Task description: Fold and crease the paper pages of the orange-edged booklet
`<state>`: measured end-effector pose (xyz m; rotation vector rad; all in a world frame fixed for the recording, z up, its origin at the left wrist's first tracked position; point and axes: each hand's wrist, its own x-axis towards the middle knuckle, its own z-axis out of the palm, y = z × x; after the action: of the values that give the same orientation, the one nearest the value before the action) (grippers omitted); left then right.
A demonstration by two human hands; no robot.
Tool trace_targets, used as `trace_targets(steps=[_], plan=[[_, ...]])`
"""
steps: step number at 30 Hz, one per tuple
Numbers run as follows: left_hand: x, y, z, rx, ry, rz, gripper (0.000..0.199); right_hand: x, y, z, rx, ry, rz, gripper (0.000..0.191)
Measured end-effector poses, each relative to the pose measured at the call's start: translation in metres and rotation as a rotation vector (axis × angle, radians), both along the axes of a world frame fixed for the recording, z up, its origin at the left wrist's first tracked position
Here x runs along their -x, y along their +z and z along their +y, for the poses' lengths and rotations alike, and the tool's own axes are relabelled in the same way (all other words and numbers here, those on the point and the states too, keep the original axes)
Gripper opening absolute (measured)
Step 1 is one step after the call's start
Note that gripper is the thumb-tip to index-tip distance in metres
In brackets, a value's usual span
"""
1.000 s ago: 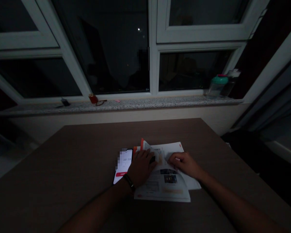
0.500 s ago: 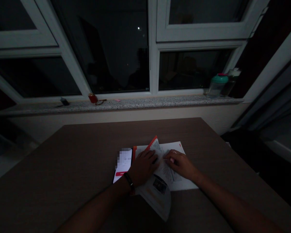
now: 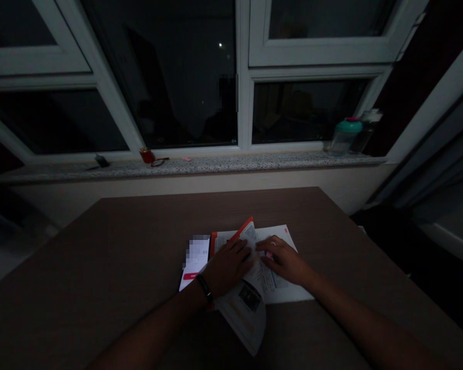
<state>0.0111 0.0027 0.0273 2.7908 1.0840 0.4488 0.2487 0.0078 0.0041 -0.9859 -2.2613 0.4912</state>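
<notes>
Booklet (image 3: 293, 292) under left hand (image 3: 227, 264) | print (image 3: 270, 280) unreadable | phone (image 3: 195, 263): "59" legible

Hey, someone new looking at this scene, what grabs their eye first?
Probably the phone, its lit screen glowing in the dim room, on the table just left of the open booklet. Next, that booklet's orange-edged page, slanting under the left hand, with the right hand over the white side. Then the teal-lidded bottle, toward the windowsill's right end.

Brown table (image 3: 139, 231) — booklet (image 3: 272, 282), phone (image 3: 199, 261) atop
</notes>
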Motion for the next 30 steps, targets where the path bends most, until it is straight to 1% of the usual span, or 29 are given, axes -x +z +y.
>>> trace_targets(steps=[5, 11, 16, 20, 25, 30], plan=[[0.0006, -0.0015, 0.0005, 0.012, 0.007, -0.001, 0.032, -0.0014, 0.0035, -0.0001, -0.017, 0.003, -0.075, 0.033], [0.0007, 0.0011, -0.0008, 0.014, -0.008, 0.000, 0.032, -0.0028, 0.0045, -0.0007, -0.077, 0.052, -0.069, 0.024], [0.0013, 0.0003, -0.0016, 0.007, 0.008, 0.015, 0.033, -0.0027, 0.0074, -0.0021, -0.076, 0.034, -0.131, 0.026], [0.0016, -0.0024, -0.0004, -0.018, -0.013, 0.010, 0.033, -0.0023, 0.0099, -0.0031, -0.124, 0.034, -0.182, 0.024], [0.0011, -0.0038, 0.0008, -0.036, -0.013, 0.004, 0.032, -0.0038, 0.0099, -0.0032, -0.154, 0.082, -0.167, 0.022], [0.0010, -0.0032, 0.0004, -0.056, -0.020, -0.002, 0.031, -0.0041, 0.0096, -0.0037, -0.139, 0.072, -0.165, 0.021]])
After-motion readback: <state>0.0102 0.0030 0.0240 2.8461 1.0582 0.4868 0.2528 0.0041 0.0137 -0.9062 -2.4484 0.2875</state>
